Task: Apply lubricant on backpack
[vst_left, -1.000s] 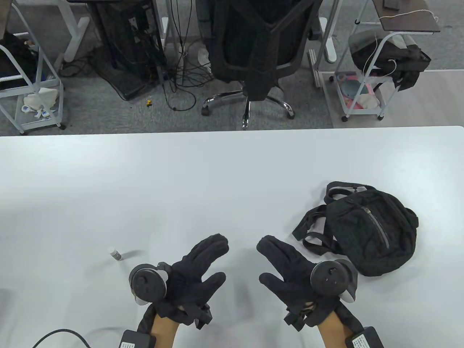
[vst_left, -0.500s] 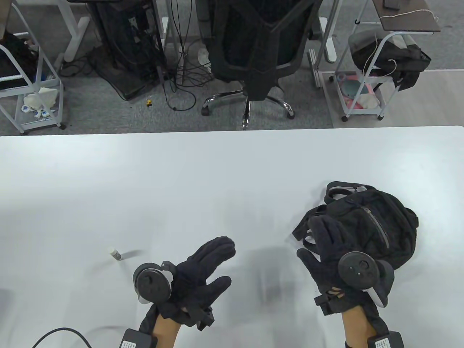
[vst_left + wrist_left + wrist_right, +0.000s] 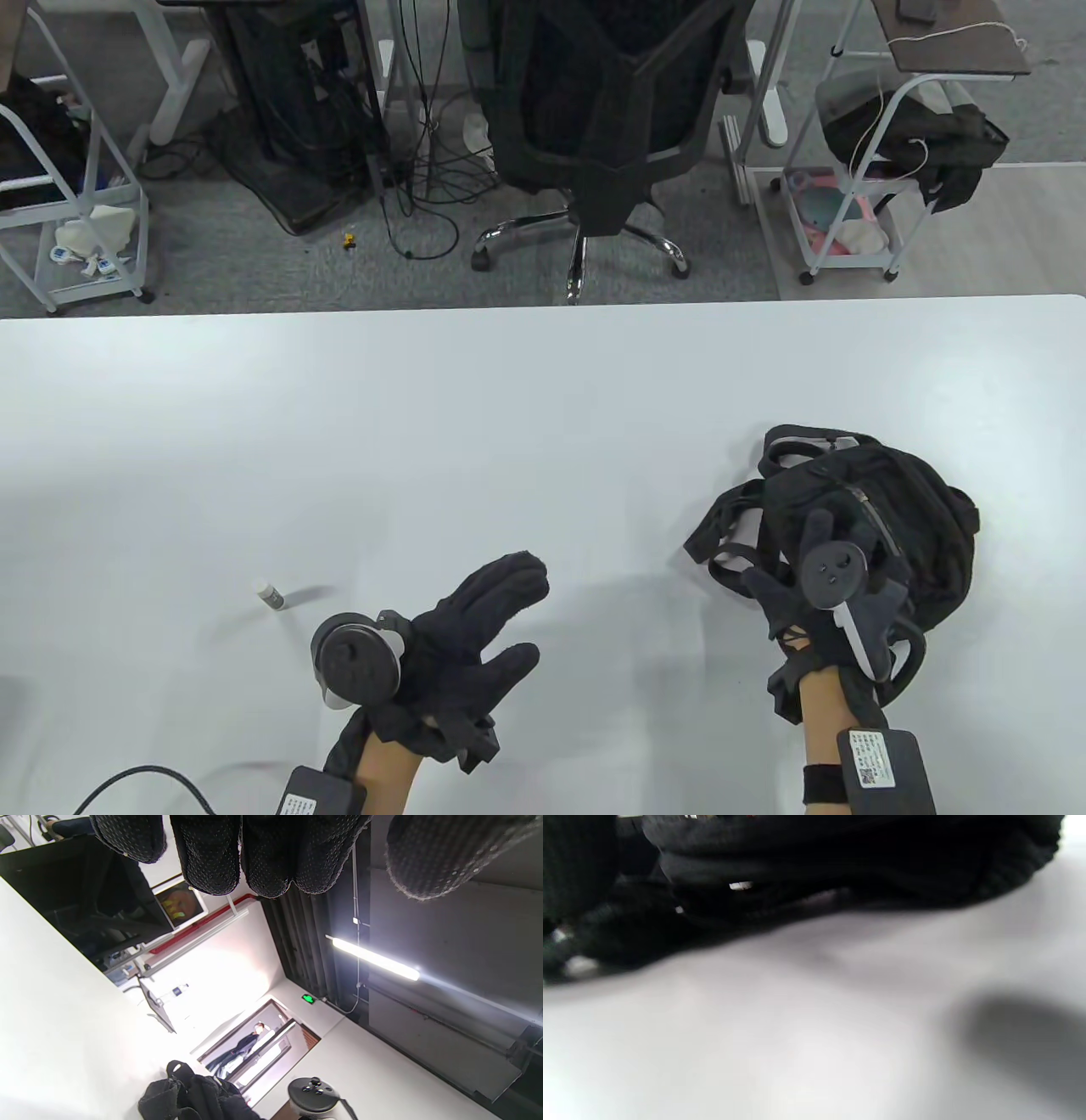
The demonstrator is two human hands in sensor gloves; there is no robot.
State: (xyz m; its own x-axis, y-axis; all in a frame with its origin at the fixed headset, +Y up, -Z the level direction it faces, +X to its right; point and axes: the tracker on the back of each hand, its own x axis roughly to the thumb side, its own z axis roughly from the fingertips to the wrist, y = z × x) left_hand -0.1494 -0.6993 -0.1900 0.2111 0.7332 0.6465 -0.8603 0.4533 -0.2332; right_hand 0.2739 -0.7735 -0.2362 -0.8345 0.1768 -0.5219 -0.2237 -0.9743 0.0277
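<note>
A small black backpack (image 3: 925,526) lies on the white table (image 3: 509,407) at the right, zipper side up, straps spilling to its left. It also shows in the left wrist view (image 3: 191,1099) and, close and blurred, in the right wrist view (image 3: 840,857). My right hand (image 3: 806,543) rests on the backpack's left part; its tracker hides most of the fingers, so the grip is unclear. My left hand (image 3: 526,615) hovers open and empty over the table, fingers spread (image 3: 271,874). A small white lubricant bottle (image 3: 270,594) lies on the table to the left of my left hand.
An office chair (image 3: 602,127) stands beyond the table's far edge. White trolleys (image 3: 857,195) and cables stand on the floor behind. A black cable (image 3: 136,781) runs along the table's near left edge.
My right hand has moved right and forward from the table's middle onto the backpack and tipped down onto it. My left hand has barely moved.
</note>
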